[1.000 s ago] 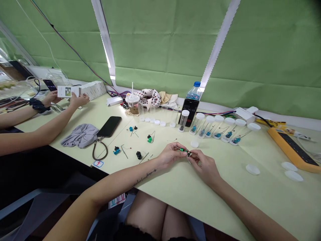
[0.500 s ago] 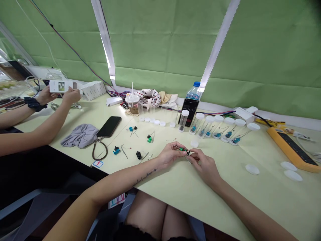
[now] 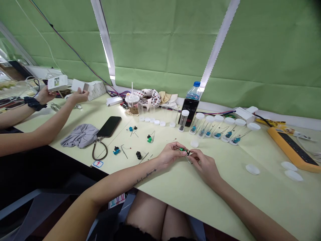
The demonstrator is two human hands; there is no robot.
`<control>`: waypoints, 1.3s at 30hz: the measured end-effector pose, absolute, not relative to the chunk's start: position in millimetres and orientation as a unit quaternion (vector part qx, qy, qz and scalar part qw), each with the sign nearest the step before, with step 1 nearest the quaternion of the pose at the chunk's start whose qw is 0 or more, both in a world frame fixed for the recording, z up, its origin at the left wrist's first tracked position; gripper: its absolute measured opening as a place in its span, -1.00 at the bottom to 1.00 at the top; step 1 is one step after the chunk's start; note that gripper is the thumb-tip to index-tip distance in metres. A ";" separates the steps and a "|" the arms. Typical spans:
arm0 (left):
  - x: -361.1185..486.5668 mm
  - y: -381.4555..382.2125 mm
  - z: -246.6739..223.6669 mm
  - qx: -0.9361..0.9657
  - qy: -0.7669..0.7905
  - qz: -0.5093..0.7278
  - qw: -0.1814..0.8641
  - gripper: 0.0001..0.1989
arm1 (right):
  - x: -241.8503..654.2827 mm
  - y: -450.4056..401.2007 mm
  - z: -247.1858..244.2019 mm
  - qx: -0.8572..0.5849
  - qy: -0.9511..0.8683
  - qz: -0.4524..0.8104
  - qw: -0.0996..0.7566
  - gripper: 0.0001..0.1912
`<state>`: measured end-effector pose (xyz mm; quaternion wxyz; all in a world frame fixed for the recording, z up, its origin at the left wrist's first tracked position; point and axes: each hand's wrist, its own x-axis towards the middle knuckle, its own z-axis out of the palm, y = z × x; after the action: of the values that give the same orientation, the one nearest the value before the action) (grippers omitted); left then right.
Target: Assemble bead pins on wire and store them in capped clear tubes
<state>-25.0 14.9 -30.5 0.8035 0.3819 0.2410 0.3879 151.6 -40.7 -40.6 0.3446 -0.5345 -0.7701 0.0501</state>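
The left hand [image 3: 170,154] and right hand [image 3: 203,164] are held together above the tabletop [image 3: 225,197], fingers closed on a small green component [image 3: 181,149] with thin metal pins and a black end. At the far edge, a propped phone [image 3: 188,112] reads 01:16:35 beside a water bottle [image 3: 194,91].

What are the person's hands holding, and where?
A small green-and-black part, pinched between left hand and right hand fingertips; exact grip spot too small to tell.
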 end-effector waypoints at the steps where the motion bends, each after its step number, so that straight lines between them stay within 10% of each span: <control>1: -24.9 15.1 -30.8 0.381 0.241 0.388 0.804 -0.64 | 152.0 -40.4 -41.9 -0.536 -0.767 0.054 0.349 -0.71; 39: -26.2 13.1 -26.5 0.380 0.254 0.370 0.809 -0.64 | 151.1 -42.0 -40.2 -0.549 -0.762 0.045 0.340 -0.77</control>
<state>-26.2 13.1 -26.5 0.8089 0.3799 0.2539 0.3700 151.1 -42.0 -40.2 0.3401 -0.5493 -0.7619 0.0454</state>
